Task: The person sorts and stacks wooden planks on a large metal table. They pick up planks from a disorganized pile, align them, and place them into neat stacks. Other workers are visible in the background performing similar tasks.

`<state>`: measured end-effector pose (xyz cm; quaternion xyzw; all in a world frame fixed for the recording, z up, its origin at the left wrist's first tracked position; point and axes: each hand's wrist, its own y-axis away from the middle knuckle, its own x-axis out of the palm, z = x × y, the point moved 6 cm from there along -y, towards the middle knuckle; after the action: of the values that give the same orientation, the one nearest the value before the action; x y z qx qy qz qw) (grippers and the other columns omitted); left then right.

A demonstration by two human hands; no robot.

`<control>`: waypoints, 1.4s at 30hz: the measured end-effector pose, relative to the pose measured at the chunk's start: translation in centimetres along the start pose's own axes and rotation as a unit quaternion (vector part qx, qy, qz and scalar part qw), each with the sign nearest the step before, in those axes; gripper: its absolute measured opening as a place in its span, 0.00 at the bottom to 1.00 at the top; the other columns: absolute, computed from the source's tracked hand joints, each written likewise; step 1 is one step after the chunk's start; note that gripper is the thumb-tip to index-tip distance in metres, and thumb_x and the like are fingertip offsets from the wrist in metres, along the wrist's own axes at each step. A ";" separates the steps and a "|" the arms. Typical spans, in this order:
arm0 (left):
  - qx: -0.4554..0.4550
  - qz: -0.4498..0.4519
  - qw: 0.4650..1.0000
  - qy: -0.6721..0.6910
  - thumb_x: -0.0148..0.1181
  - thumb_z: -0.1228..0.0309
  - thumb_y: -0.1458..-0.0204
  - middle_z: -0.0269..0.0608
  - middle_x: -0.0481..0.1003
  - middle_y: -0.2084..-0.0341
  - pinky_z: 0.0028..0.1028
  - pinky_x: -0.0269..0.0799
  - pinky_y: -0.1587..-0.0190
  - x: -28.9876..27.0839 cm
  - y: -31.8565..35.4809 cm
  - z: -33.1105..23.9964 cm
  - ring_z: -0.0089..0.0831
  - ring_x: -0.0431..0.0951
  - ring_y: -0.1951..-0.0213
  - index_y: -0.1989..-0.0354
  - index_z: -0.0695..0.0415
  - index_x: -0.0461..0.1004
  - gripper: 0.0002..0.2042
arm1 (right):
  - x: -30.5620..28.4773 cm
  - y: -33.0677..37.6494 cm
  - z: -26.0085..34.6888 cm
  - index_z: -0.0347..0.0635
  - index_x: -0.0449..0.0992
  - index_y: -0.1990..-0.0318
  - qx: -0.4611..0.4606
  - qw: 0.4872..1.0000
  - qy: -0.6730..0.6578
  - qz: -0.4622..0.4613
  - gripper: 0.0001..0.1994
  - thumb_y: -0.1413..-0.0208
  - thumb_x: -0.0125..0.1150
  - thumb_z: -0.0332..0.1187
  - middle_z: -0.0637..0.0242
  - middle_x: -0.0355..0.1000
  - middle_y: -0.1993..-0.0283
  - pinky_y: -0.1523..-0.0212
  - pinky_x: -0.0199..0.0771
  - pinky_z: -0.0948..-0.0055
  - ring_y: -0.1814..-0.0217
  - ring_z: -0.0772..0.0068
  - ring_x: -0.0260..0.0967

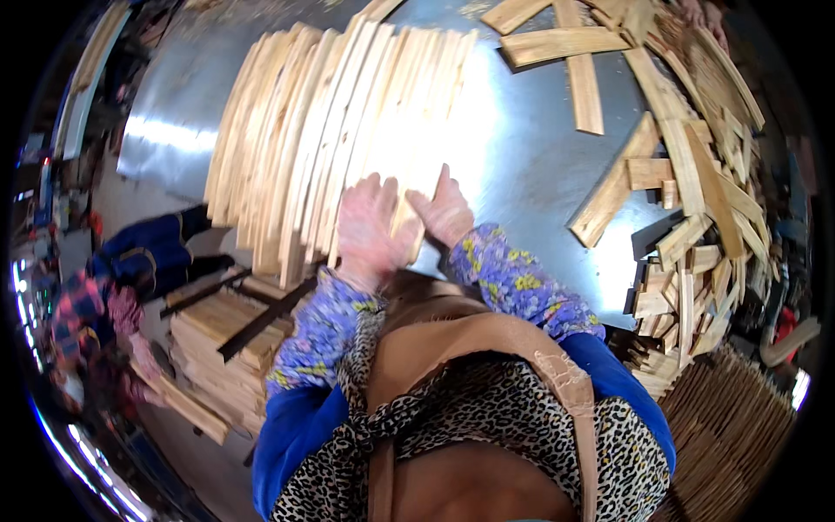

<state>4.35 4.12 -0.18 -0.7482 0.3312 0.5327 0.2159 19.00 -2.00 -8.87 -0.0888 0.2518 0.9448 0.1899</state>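
A row of long pale wooden slats (287, 130) stands side by side on a shiny metal table. My left hand (370, 226) lies on the slats' near ends with its fingers stretched out. At the row's right end, my right hand (445, 209) rests against the last slat, thumb and forefinger spread apart; its other fingers are partly hidden. Neither hand is closed round anything. Glare washes out the slats just beyond my fingers. Patterned sleeves cover both forearms.
Loose wooden boards and offcuts (696, 191) are heaped along the right side of the metal table (531, 157). Stacked boards (213, 348) stand on the lower left, near a person (96, 322) holding a board. Bundled thin strips (722, 426) sit at lower right. Another person's hand (703, 17) shows top right.
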 end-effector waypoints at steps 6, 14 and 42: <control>0.100 0.025 0.993 -0.050 0.73 0.55 0.47 0.62 0.70 0.36 0.64 0.53 0.26 4.8 -5.6 -6.9 0.62 0.68 0.34 0.32 0.54 0.73 0.34 | -8.5 -3.9 -5.2 0.40 0.69 0.26 -0.052 0.979 0.158 0.116 0.35 0.32 0.60 0.54 0.45 0.75 0.32 0.27 0.71 0.53 0.29 0.43 0.72; 0.080 0.080 0.990 -0.081 0.78 0.58 0.57 0.60 0.66 0.36 0.59 0.59 0.28 4.6 -10.1 -8.3 0.59 0.65 0.32 0.36 0.55 0.73 0.37 | -35.8 -12.1 -4.8 0.36 0.65 0.26 0.004 0.874 0.395 -0.282 0.47 0.48 0.72 0.56 0.41 0.69 0.29 0.26 0.66 0.45 0.26 0.38 0.65; -0.103 0.482 0.781 0.384 0.59 0.56 0.34 0.50 0.84 0.53 0.37 0.77 0.43 16.3 -28.6 -21.0 0.41 0.83 0.52 0.44 0.63 0.81 0.22 | -28.9 -7.5 -12.4 0.38 0.75 0.31 0.144 0.766 -0.624 0.063 0.32 0.38 0.73 0.44 0.56 0.81 0.38 0.36 0.82 0.57 0.38 0.60 0.81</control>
<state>42.33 5.25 -9.25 -0.6509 0.6478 0.2667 -0.2924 49.32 -11.38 -15.22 0.5645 0.2158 0.7547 0.2554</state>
